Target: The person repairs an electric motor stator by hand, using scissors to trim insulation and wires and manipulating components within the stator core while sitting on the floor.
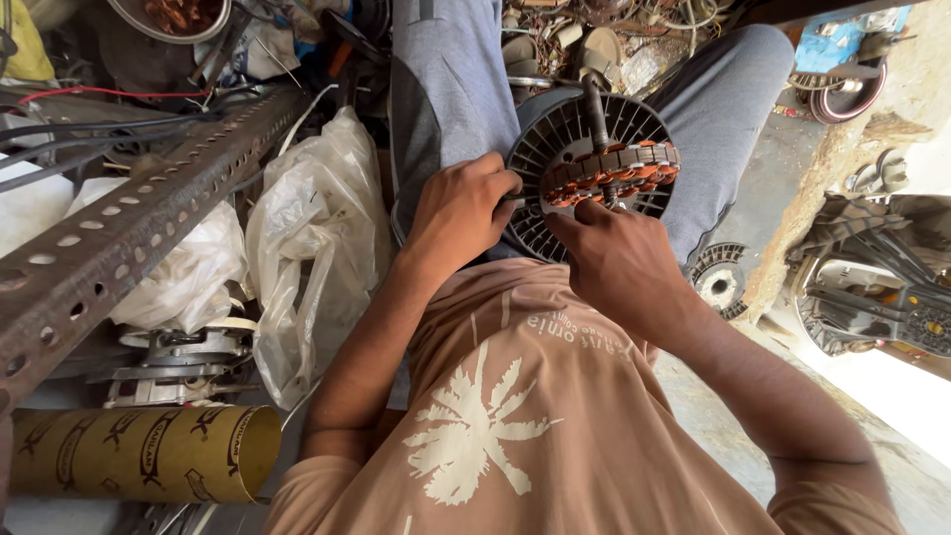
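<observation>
A round fan motor stator [594, 168] with copper-coloured windings [614, 170] and a dark slotted core rests on my lap between my knees in grey trousers. A dark shaft [594, 109] sticks up from its centre. My left hand [461, 213] grips the stator's left rim, fingers curled over the edge. My right hand [609, 258] holds its near rim, fingers pressed against the windings.
A rusty perforated angle bar [129, 228] runs diagonally at left over white plastic bags [307, 238]. A yellow-brown paper roll [149, 454] lies at lower left. Another motor part [718, 282] lies on the floor at right, with a fan body [882, 287] beyond. Scrap parts crowd the top.
</observation>
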